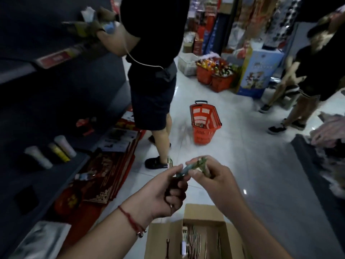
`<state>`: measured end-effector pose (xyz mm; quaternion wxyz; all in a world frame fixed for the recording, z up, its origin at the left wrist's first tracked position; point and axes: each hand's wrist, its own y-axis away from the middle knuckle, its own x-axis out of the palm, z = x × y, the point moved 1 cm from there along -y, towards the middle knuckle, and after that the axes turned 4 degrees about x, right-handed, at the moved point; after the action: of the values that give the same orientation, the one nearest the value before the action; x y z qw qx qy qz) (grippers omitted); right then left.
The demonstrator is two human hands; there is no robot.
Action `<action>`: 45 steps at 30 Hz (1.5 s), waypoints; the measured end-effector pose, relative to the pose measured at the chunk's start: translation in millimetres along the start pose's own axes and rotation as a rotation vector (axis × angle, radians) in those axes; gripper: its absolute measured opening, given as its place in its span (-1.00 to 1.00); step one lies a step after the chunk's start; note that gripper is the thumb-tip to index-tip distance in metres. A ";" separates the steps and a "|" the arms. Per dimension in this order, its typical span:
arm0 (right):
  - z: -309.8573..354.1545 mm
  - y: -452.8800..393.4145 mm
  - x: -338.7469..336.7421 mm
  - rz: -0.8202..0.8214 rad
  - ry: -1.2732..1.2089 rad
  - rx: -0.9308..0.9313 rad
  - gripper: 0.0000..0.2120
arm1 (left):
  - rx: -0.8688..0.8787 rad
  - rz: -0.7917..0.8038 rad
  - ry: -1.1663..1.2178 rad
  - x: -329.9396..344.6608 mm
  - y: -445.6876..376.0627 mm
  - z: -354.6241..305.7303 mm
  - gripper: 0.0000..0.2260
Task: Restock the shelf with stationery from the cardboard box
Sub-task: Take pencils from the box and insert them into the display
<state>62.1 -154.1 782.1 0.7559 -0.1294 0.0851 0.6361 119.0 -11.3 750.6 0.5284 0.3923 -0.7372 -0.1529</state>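
Observation:
Both my hands are raised above the open cardboard box (190, 215) at the bottom centre, which holds several thin pen-like items. My left hand (164, 191) curls round a dark reddish item and pinches one end of a small green-blue stationery piece (188, 169). My right hand (211, 176) pinches the other end of that piece, along with green items between its fingers. The dark shelf unit (46, 113) runs along the left, with a few pale tubes (61, 148) lying on a lower shelf.
A person in dark clothes (153, 71) stands close ahead by the shelf, handling goods. An orange basket (203, 124) sits on the white tiled floor behind. Red packaged goods (104, 176) lie on the floor by the shelf. Other people stand at the right.

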 end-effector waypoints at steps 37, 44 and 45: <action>52.8 47.7 155.0 0.685 -0.374 0.645 -0.49 | 0.934 -0.612 -0.235 -110.9 182.6 75.9 -0.84; 96.4 80.5 263.2 0.744 -0.243 0.399 -0.72 | 0.908 -0.760 -0.595 -193.9 302.9 75.8 -0.80; 105.2 84.5 278.8 0.763 -0.215 0.348 -0.73 | 0.910 -0.817 -0.655 -203.4 319.8 74.1 -0.68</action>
<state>24.3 153.2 793.1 0.4817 0.1077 0.1534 0.8560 -53.7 331.6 791.9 -0.0384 0.7546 -0.6428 -0.1261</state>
